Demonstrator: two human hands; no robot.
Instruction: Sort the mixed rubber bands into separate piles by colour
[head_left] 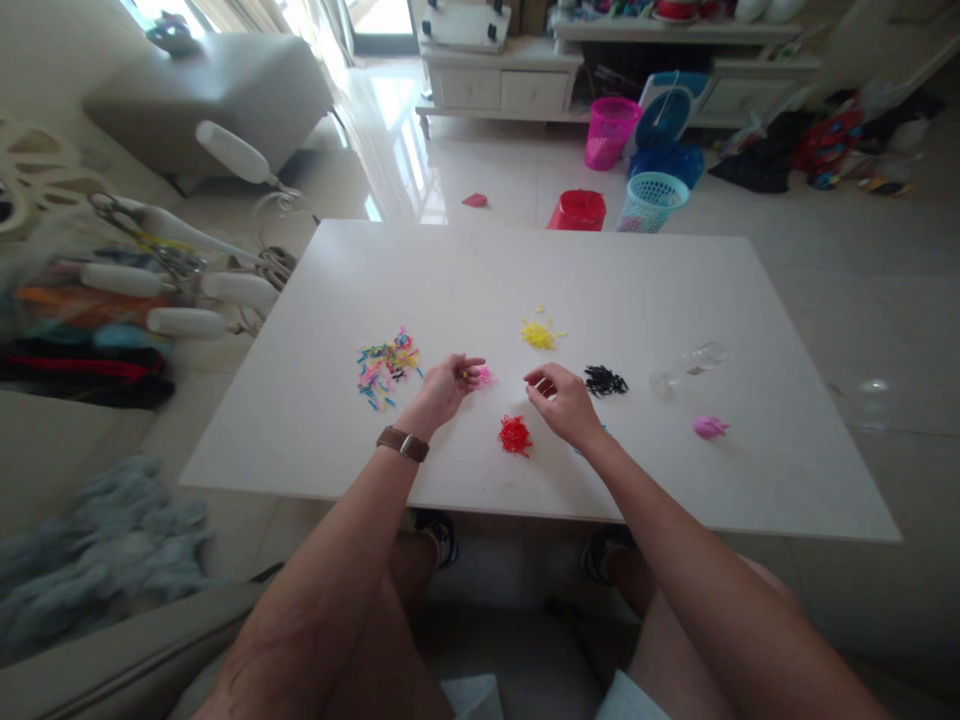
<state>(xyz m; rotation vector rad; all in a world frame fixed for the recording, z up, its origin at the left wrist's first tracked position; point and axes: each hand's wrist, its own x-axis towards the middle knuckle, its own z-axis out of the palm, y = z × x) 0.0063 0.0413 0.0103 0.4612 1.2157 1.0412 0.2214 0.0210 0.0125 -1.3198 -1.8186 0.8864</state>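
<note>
My left hand (448,387) is loosely curled around a few small rubber bands, a yellow one showing at the fingers. Just past its fingertips is a small pink pile (486,376), partly covered by the hand. My right hand (556,392) hovers beside it with bent fingers, thumb and index slightly apart and nothing visible between them. A mixed-colour heap of bands (386,365) lies left of my left hand. Sorted piles surround the hands: yellow (538,335) beyond them, red (514,435) nearer me, black (604,381) to the right. Some blue bits are mostly hidden under my right wrist.
On the white table (420,270), a clear plastic bottle (688,369) lies on its side at the right, with a pink-purple object (709,427) nearer me. Beyond the far edge stand a red bin (580,208) and a light blue basket (654,200). A white lamp (232,152) stands left.
</note>
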